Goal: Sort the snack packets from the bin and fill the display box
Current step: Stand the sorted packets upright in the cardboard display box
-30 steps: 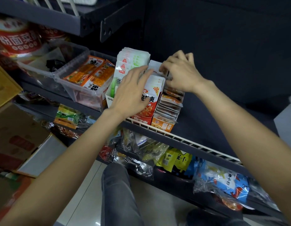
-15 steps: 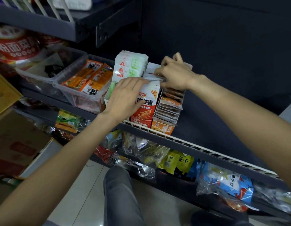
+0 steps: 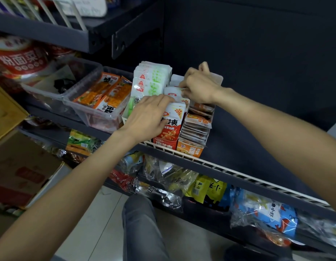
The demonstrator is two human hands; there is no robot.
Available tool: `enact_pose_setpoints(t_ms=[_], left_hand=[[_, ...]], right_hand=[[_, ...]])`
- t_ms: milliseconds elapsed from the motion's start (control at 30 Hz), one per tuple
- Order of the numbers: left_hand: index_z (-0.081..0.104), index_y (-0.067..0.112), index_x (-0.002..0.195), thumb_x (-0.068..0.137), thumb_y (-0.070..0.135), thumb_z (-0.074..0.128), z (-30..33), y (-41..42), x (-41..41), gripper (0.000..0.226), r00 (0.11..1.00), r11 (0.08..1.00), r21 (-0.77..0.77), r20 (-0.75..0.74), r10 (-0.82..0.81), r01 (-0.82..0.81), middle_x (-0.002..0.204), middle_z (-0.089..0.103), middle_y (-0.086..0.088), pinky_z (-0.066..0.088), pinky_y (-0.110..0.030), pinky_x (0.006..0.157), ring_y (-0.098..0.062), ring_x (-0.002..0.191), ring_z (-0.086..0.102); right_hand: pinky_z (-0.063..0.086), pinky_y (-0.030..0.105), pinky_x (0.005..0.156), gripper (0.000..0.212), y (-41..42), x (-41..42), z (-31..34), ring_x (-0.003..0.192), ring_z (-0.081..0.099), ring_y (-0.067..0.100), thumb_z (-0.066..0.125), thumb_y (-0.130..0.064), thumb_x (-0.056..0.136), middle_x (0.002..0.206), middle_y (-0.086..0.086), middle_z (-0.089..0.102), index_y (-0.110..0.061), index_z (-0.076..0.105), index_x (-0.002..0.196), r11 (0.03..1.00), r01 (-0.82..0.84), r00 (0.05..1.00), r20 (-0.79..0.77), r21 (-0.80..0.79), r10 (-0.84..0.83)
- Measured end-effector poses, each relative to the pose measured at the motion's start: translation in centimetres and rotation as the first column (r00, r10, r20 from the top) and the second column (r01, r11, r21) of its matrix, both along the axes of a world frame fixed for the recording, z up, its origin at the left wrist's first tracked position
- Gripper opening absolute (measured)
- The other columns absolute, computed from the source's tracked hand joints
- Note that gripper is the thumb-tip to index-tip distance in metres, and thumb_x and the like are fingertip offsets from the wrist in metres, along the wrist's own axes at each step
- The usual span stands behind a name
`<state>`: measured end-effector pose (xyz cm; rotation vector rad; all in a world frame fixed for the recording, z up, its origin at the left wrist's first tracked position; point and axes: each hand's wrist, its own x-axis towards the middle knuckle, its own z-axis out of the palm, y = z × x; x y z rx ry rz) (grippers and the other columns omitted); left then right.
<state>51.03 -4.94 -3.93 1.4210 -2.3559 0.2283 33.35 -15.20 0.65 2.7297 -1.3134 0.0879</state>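
Observation:
A red-and-white display box stands at the shelf's front rail, packed with upright red-and-white snack packets. My left hand lies over the front packets, fingertips curled on their top edges. My right hand is further back and pinches the top of a packet in the same row. A white-and-green packet box stands to the left, an orange packet box to the right. The clear bin with orange packets sits left of these boxes.
A second clear bin with dark items sits far left. The white wire rail edges the shelf, bare to the right. Bagged snacks fill the lower shelf. Cardboard boxes stand at left; my knee is below.
My right hand has drawn slightly forward and lower onto the packet tops. My left hand has slid up from the box front to the top edges of the front packets.

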Motion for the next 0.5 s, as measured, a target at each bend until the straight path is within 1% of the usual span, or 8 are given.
enact_pose_setpoints(t_ms=[67, 167, 233, 267, 300, 333, 400, 500], left_hand=[[0.048, 0.011, 0.128, 0.080, 0.020, 0.069, -0.2, 0.0, 0.1, 0.054, 1.000, 1.000, -0.020, 0.002, 0.002, -0.002, 0.122, 0.059, -0.008, 0.033, -0.034, 0.096, -0.028, 0.112, 0.054], [0.049, 0.012, 0.129, 0.077, 0.020, 0.071, -0.6, 0.0, 0.2, 0.057, 1.000, 0.998, -0.062, -0.007, -0.006, 0.006, 0.121, 0.059, -0.007, 0.030, -0.031, 0.094, -0.027, 0.114, 0.052], [0.048, 0.012, 0.132, 0.076, 0.020, 0.070, -0.8, -0.2, 0.2, 0.061, 1.000, 0.997, -0.078, -0.011, -0.008, 0.007, 0.125, 0.056, -0.007, 0.029, -0.031, 0.095, -0.025, 0.117, 0.049], [0.047, 0.012, 0.134, 0.076, 0.021, 0.070, -0.9, -0.3, 0.2, 0.063, 1.000, 0.997, -0.079, -0.014, -0.008, 0.007, 0.128, 0.054, -0.007, 0.029, -0.031, 0.097, -0.025, 0.119, 0.047], [0.046, 0.012, 0.136, 0.076, 0.022, 0.069, -0.8, -0.4, 0.2, 0.065, 1.000, 0.997, -0.075, -0.020, -0.007, 0.005, 0.131, 0.052, -0.008, 0.029, -0.032, 0.098, -0.025, 0.121, 0.045], [0.044, 0.011, 0.137, 0.077, 0.024, 0.067, -0.7, -0.5, 0.2, 0.066, 1.000, 0.998, -0.066, -0.025, -0.006, 0.004, 0.135, 0.048, -0.009, 0.030, -0.034, 0.100, -0.026, 0.124, 0.042], [0.041, 0.011, 0.139, 0.077, 0.026, 0.064, -0.6, -0.6, 0.2, 0.068, 1.000, 0.999, -0.050, -0.018, -0.003, 0.002, 0.140, 0.043, -0.010, 0.031, -0.040, 0.103, -0.027, 0.128, 0.038], [0.042, 0.010, 0.138, 0.077, 0.023, 0.064, -0.6, -0.8, -0.3, 0.067, 1.000, 0.999, -0.053, -0.011, -0.001, 0.000, 0.141, 0.043, -0.011, 0.032, -0.041, 0.103, -0.028, 0.128, 0.040]], right_hand=[[0.017, 0.035, 0.087, 0.017, -0.3, -0.3, 1.2, 0.105, 0.039, 0.024, 0.053, -0.025, 0.091, 0.088, 0.000, 0.054, -0.023, 0.063, 0.077, 0.997, 0.036, 0.989, 0.142, 0.061, -0.044], [0.015, 0.041, 0.105, 0.016, -1.1, -1.1, 2.9, 0.095, 0.046, 0.011, 0.055, -0.022, 0.091, 0.080, -0.009, 0.059, -0.022, 0.069, 0.099, 0.984, 0.076, 0.969, 0.221, 0.160, -0.111], [0.019, 0.041, 0.100, 0.014, -1.2, -1.0, 2.4, 0.094, 0.049, 0.015, 0.054, -0.020, 0.090, 0.076, -0.007, 0.056, -0.022, 0.068, 0.089, 0.986, 0.084, 0.981, 0.161, 0.141, -0.107], [0.022, 0.040, 0.095, 0.015, -0.9, -0.7, 1.8, 0.097, 0.048, 0.020, 0.053, -0.021, 0.090, 0.075, -0.005, 0.051, -0.024, 0.064, 0.080, 0.993, 0.061, 0.990, 0.118, 0.100, -0.073], [0.023, 0.038, 0.092, 0.016, -0.6, -0.3, 1.2, 0.100, 0.042, 0.023, 0.052, -0.024, 0.091, 0.080, -0.004, 0.048, -0.027, 0.062, 0.079, 0.997, 0.031, 0.997, 0.067, 0.064, -0.035], [0.021, 0.036, 0.090, 0.014, -0.1, 0.1, 0.7, 0.103, 0.037, 0.023, 0.052, -0.028, 0.092, 0.087, -0.002, 0.049, -0.030, 0.064, 0.086, 0.999, 0.004, 1.000, 0.010, 0.042, -0.004], [0.018, 0.033, 0.084, 0.023, 0.4, 0.5, 0.3, 0.107, 0.032, 0.023, 0.049, -0.035, 0.095, 0.098, 0.003, 0.054, -0.029, 0.066, 0.109, 0.999, -0.036, 0.998, -0.059, -0.019, 0.034], [0.020, 0.030, 0.080, 0.031, 0.5, 0.2, 0.5, 0.107, 0.035, 0.024, 0.052, -0.043, 0.093, 0.102, 0.008, 0.057, -0.024, 0.065, 0.113, 0.997, -0.023, 0.999, -0.029, -0.075, 0.021]])
